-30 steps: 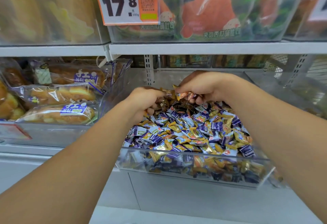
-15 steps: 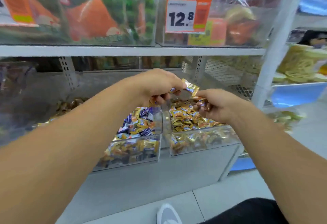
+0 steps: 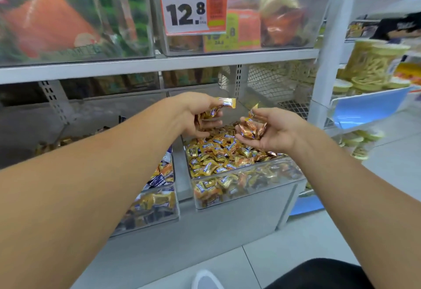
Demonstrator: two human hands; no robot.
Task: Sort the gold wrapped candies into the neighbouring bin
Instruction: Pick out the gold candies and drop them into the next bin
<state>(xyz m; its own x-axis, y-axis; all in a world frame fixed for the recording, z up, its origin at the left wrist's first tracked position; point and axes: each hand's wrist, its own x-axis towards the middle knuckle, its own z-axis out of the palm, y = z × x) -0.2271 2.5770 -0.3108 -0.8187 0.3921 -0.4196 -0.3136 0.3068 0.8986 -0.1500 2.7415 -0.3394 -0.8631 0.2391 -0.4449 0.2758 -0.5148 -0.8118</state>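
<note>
The left hand (image 3: 200, 115) is holding a small bunch of gold candies (image 3: 210, 113), with its fingers curled around them and one candy sticking out near the fingertips. The right hand (image 3: 271, 129) is cupping another little pile of gold candies in its palm, fingers bent loosely under them, and one more candy is poking up by its thumb. Both hands are hanging just over the right bin (image 3: 248, 183), a see-through box that is filling up with gold candies only. Right beside it, on the left, the mixed bin (image 3: 157, 211) is holding gold candies together with blue and white ones (image 3: 159, 179). The bins are looking hard and stiff, so they are probably staying put without help. Each candy is likely very light, with a hard middle and a thin, crinkly, slippery wrapper. I think a bunch is slipping out easily if the fingers are loosening. The best place to pinch one is probably the fat middle, or a twisted end if it is lying flat. Dropping them is probably not hurting them, since they are falling onto a soft heap.
</note>
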